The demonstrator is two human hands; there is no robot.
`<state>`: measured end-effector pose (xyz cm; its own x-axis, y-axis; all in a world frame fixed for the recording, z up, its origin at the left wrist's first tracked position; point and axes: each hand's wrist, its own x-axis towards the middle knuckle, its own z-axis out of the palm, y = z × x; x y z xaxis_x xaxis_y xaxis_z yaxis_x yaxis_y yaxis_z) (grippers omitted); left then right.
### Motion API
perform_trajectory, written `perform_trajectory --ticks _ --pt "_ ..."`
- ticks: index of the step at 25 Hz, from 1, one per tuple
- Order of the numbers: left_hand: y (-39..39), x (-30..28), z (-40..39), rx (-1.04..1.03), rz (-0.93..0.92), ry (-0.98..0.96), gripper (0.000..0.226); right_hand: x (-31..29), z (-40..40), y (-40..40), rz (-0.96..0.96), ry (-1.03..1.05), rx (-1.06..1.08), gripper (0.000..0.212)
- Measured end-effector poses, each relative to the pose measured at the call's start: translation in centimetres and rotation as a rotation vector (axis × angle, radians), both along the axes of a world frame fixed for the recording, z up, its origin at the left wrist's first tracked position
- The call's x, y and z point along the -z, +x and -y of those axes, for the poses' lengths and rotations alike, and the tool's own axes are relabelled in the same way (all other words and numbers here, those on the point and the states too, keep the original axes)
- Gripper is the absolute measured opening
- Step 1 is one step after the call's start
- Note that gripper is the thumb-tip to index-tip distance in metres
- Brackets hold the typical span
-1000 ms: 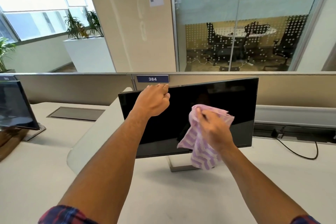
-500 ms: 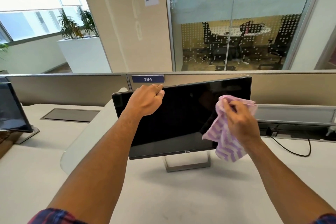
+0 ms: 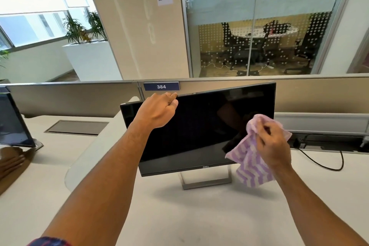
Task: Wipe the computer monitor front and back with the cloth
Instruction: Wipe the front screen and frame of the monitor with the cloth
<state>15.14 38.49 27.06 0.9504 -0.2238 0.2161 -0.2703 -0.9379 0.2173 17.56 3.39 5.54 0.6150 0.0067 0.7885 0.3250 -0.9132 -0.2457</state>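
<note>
The thin black flat-panel computer monitor stands on its open grey metal frame stand at the centre of the frame, on the pale off-white desk, its screen dark and tilted so the upper right corner sits higher. The left hand curls its fingers over the top edge near the upper left corner, steadying the panel, while the right hand bunches the lilac-and-white zigzag-striped cloth in closed fingers against the lower right part of the screen, the loose tail hanging below the bezel. The main risk, as I judge it, is the light stand: a hard sideways rub at the far right could twist or tip the panel if the left grip slackens, and pressing too firmly may mark the glass. The dangling cloth could also snag on the stand's right leg. The black cable looping on the desk at centre right may drag if the monitor is turned for its back. That back is wholly hidden, so its ports and dust cannot be judged. The left fingertips are behind the top edge, the right fingertips are buried in cloth, and screen smears are hard to tell from reflections.
</note>
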Motion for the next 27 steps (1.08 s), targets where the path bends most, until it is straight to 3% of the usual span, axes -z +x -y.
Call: perform_trajectory --ticks 2,5,8,11,15,18,20,24,25,27 --pt "0.0 0.1 0.0 -0.007 -0.003 -0.006 0.047 -0.1 -0.4 -0.3 -0.048 0.266 0.092 0.046" --pt "0.1 0.2 -0.1 -0.008 -0.003 -0.003 0.048 0.9 -1.4 -1.2 -0.038 0.046 -0.048 0.040" --pt "0.0 0.1 -0.2 -0.007 0.001 -0.005 0.048 -0.9 -1.1 -0.4 0.035 0.149 -0.011 0.039" --pt "-0.1 0.1 -0.1 -0.003 0.001 -0.003 0.047 -1.9 -1.1 0.4 0.091 0.085 0.003 0.041" --pt "-0.2 0.0 -0.1 0.001 -0.003 -0.021 0.047 -0.3 -4.3 0.0 0.050 0.308 0.090 0.035" --pt "-0.3 -0.2 -0.1 0.004 -0.016 -0.018 0.047 2.7 -5.7 -1.1 0.017 0.032 -0.020 0.046" --pt "-0.3 -0.2 -0.2 0.003 -0.012 -0.002 0.047 2.5 -4.2 -0.7 0.017 -0.001 -0.086 0.045" --pt "-0.4 -0.2 -0.2 0.004 0.010 0.013 0.046 1.4 -4.4 -0.5 -0.010 0.421 0.017 0.045" --pt "-0.4 -0.2 -0.3 0.007 0.007 0.011 0.046 1.2 -5.8 -0.6 -0.025 0.412 -0.039 0.040" --pt "-0.4 -0.5 -0.5 0.016 -0.016 0.006 0.047 0.7 -8.7 -1.4 -0.009 0.168 -0.226 0.034"
